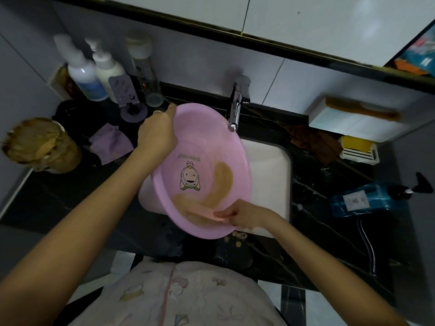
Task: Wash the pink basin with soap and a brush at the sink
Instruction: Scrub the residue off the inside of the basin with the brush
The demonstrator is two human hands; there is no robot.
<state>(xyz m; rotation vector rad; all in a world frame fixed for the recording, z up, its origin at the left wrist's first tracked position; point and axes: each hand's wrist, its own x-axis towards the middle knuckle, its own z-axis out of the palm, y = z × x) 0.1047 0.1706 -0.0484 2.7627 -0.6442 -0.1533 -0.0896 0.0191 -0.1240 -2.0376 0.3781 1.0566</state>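
Note:
A round pink basin (202,142) with a cartoon figure on its bottom is held tilted over the white sink (270,165), below the chrome tap (236,109). Brown smears lie on its inner wall and bottom. My left hand (157,135) grips the basin's far left rim. My right hand (242,216) pinches a small pink brush (217,214) pressed against the brown smear at the basin's near inner wall.
White pump bottles (94,74) and a clear tube stand at the back left. A purple cloth (110,143) and a brown-topped jar (40,144) sit on the dark counter. A blue pump bottle (367,200) lies at the right, near a yellow soap dish (357,147).

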